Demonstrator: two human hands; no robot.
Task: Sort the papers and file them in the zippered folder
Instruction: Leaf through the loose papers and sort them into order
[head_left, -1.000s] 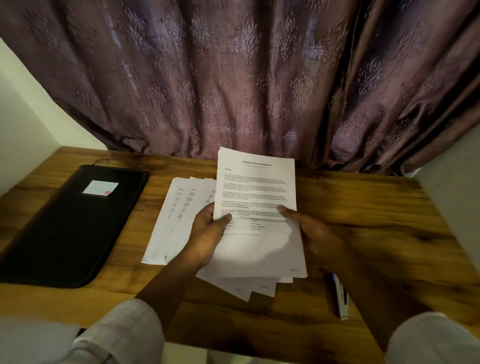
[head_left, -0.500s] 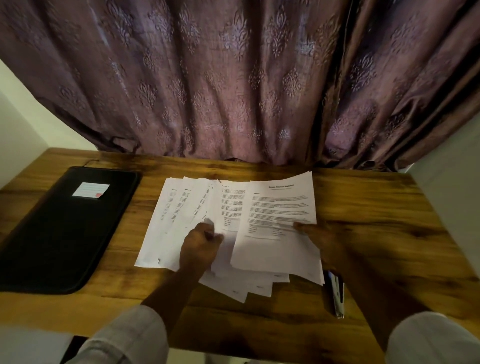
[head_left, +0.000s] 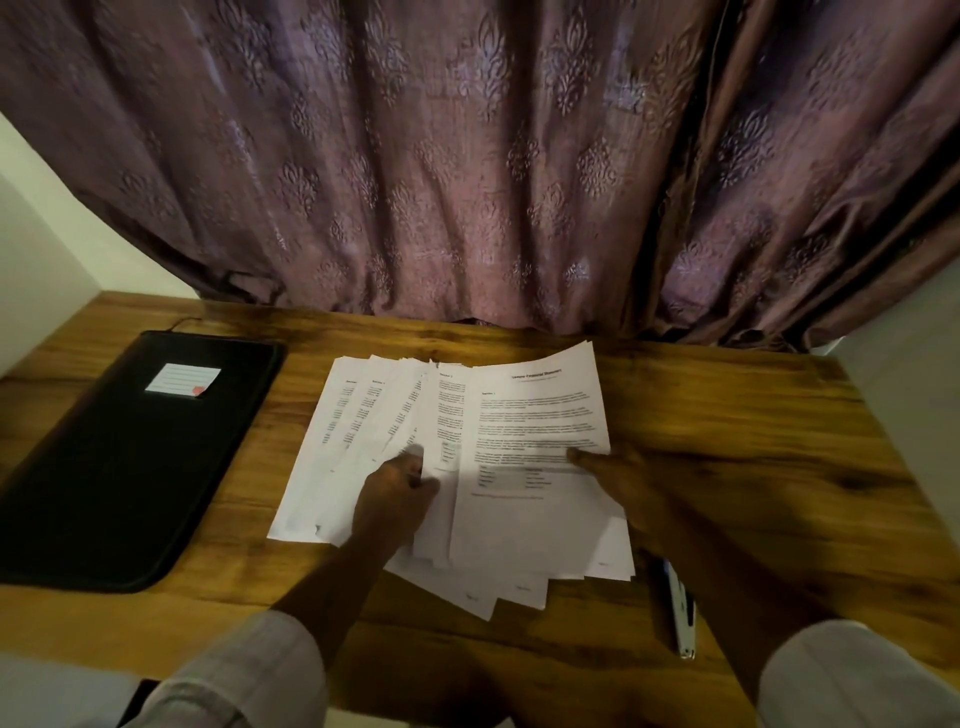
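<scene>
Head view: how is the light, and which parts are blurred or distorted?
In the head view the light is dim and warm; the right hand is smeared by motion blur; the small print on the papers is too soft to read; the wide lens bows the table edges and the curtain.

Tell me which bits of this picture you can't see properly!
All from the head view:
- The white printed sheets: print too tiny and blurred to read; the lower ones are covered by upper sheets and the left hand.
- The right hand: blurred and dark, so its grip on the top sheet is unclear.
- The black zippered folder: lies shut, inside hidden; writing on its white label is too small.
- The blue-and-white pen-like thing: far end hidden behind the right forearm.
</scene>
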